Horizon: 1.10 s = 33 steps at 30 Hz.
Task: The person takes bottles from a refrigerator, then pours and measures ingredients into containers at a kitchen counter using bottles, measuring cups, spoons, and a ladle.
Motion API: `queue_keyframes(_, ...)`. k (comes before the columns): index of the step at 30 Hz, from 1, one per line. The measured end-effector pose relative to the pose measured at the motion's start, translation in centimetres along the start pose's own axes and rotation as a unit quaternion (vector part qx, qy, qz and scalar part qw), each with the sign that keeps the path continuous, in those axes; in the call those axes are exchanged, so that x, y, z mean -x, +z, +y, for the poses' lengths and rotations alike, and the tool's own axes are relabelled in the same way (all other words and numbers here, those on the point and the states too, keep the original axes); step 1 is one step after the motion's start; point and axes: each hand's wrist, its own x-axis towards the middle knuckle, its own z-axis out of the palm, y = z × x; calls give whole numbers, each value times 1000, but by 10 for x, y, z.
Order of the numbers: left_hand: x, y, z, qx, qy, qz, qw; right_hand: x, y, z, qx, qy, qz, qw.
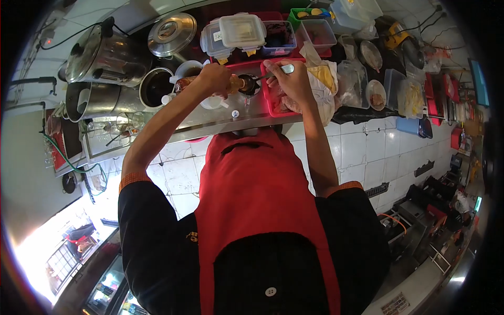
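My left hand (214, 80) is wrapped round a bottle of amber liquid (237, 84). The bottle lies tipped on its side, its neck pointing right. My right hand (292, 81) grips a metal spoon (287, 69) whose thin shaft reaches left toward the bottle's mouth. A dark shape around the mouth hides the spoon's tip, so I cannot tell whether liquid flows. Below my left hand, a white container (214, 103) is partly covered. A small round white cap (234, 113) rests on the steel counter (210, 123). Under my right hand is a red tray (273, 100).
Left stand a large steel pot (105, 58), a pot of dark liquid (156, 88) and glass cups (126, 123). Lidded plastic boxes (233, 34) line the back. Right are a white cloth (321, 84), plastic bags (352, 79) and a bowl (376, 94).
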Motion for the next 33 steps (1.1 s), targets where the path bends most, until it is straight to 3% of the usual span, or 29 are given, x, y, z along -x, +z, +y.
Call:
queue_keyframes(12,-3,-26,2,5,25,-10,1000,0,-1,2,17,-31,14,999)
queue_keyframes(33,-14,-41,10,-121,40,-29,991,-4,-8,13,21,-18,19,999)
